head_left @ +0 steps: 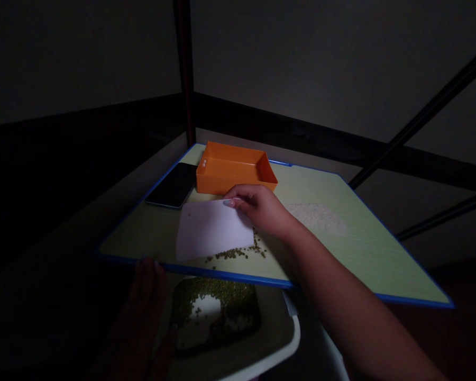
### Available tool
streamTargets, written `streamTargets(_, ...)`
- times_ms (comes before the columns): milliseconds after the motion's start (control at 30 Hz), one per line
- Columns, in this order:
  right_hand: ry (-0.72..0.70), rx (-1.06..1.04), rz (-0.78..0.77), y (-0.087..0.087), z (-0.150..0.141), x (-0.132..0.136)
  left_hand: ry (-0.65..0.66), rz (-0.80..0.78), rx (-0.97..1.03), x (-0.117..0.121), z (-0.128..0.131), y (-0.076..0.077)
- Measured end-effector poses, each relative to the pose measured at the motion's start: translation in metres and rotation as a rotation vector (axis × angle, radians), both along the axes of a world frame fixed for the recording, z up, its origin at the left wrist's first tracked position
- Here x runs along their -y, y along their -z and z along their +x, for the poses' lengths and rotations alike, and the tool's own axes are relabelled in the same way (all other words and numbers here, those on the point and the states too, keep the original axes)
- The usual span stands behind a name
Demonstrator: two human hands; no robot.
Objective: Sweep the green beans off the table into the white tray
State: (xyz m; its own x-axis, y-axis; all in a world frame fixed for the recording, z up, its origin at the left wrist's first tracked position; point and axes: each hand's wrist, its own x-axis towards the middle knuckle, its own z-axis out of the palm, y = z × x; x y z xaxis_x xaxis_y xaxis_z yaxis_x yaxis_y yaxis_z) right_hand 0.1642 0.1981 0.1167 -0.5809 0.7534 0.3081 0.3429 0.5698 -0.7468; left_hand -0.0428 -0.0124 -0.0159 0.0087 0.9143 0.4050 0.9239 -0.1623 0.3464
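My right hand [257, 209] pinches the top edge of a white sheet of paper or card [210, 230], which stands tilted on the table. Small green beans or seeds [236, 254] lie along the sheet's lower edge and to its right. Below the table's front edge is a white basin [280, 354] with many more of these green grains [238, 296] spread over its bottom. In deep shadow, my left hand [143, 312] grips the basin's left side, thumb toward the inside and fingertips up by the table edge. Its exact hold is hard to see.
The pale green table [381, 254] has a blue edge. At its back stands an orange tray [232, 169], with a dark tablet [173, 185] to the left. A greyish speckled patch [317, 218] lies right of my wrist. Walls rise behind the table.
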Motion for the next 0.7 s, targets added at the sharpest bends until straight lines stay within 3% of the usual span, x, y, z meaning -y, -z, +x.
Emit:
streamTargets(233, 0.035, -0.146, 0.007, -0.014, 0.008, 0.002, -0.002, 0.009, -0.001, -0.001, 0.001, -0.001)
streamTargets(367, 0.288, -0.261, 0.086, -0.026, 0.029, 0.032, 0.002, -0.045, -0.031, 0.001, 0.005, -0.006)
streamTargets(567, 0.596, -0.301, 0.006, -0.004, 0.053, 0.090, -0.022, -0.046, -0.053, 0.000, 0.012, -0.019)
streamTargets(700, 0.614, -0.286, -0.073, 0.010, 0.051, 0.098, -0.011, -0.053, -0.071, 0.000, 0.011, -0.023)
